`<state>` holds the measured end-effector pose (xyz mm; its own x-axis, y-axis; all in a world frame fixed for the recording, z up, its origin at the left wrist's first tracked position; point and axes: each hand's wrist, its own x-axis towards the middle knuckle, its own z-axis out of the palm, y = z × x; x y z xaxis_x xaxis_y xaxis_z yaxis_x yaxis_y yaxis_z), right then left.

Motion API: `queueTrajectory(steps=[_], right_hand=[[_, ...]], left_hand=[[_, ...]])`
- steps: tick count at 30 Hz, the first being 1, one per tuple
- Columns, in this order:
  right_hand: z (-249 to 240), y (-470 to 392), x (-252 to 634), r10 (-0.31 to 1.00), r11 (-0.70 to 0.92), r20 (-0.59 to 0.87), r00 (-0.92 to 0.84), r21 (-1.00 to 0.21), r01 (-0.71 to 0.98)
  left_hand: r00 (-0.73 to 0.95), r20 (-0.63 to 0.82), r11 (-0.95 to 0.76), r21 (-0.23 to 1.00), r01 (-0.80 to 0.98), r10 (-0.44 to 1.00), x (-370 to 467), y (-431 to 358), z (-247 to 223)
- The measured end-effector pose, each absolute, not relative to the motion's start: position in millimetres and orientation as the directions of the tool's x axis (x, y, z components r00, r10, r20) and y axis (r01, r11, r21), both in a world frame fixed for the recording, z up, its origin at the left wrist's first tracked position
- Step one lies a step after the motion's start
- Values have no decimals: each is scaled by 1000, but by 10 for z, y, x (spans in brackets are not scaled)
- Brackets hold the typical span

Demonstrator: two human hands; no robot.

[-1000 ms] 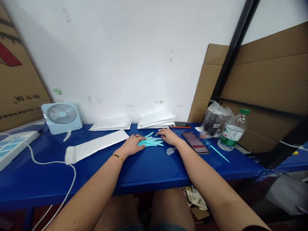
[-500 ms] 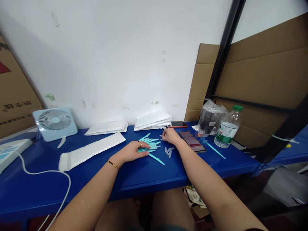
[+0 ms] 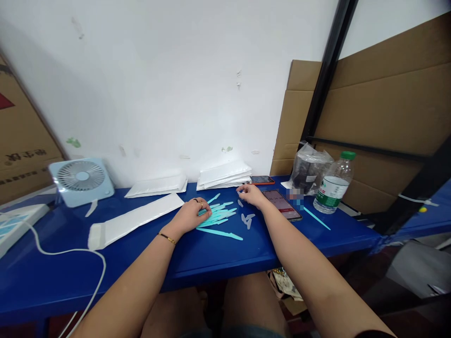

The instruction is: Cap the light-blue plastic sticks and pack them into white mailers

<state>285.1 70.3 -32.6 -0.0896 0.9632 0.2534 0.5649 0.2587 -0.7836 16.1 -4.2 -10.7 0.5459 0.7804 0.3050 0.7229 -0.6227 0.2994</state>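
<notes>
Spreading turquoise sticks point(image 3: 220, 217) on the blue table point(image 3: 211, 256): left hand point(image 3: 190, 218) shifts left versus half a second ago, baring more of the bundle; fingers curl over its left end, firm grip or just resting, cannot tell. Lone stick point(image 3: 221, 234) at the near side now lies flatter, apart from the bundle's right ends, so it reads as separate. Right hand point(image 3: 252, 196) has eased right; a clear piece point(image 3: 240, 203) now shows under its fingers. Fingertips bunched, but whether they pinch anything, cannot tell. More clear pieces point(image 3: 248, 220) sit nearer the body, so two kinds look to be kept apart. Edges: white packets point(image 3: 225, 176) close behind, phone point(image 3: 282, 205) just beside the right wrist, long white pouch point(image 3: 141, 220) left. Most room is toward the front edge; right hand looks tightest.
</notes>
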Motion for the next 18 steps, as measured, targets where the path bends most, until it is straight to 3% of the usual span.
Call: queueTrajectory(steps=[8, 13, 18], right_hand=[[-304, 665, 2793, 974, 226, 193, -120, -885, 408], [-197, 546, 2752, 950, 202, 123, -288, -944, 262], [-179, 516, 2748, 928, 229, 111, -356, -922, 311]], left_hand=[[590, 294, -657, 271, 703, 752, 163, -47, -117], [511, 323, -586, 203, 785, 796, 142, 12, -158], [412, 316, -482, 189, 855, 855, 129, 93, -222]])
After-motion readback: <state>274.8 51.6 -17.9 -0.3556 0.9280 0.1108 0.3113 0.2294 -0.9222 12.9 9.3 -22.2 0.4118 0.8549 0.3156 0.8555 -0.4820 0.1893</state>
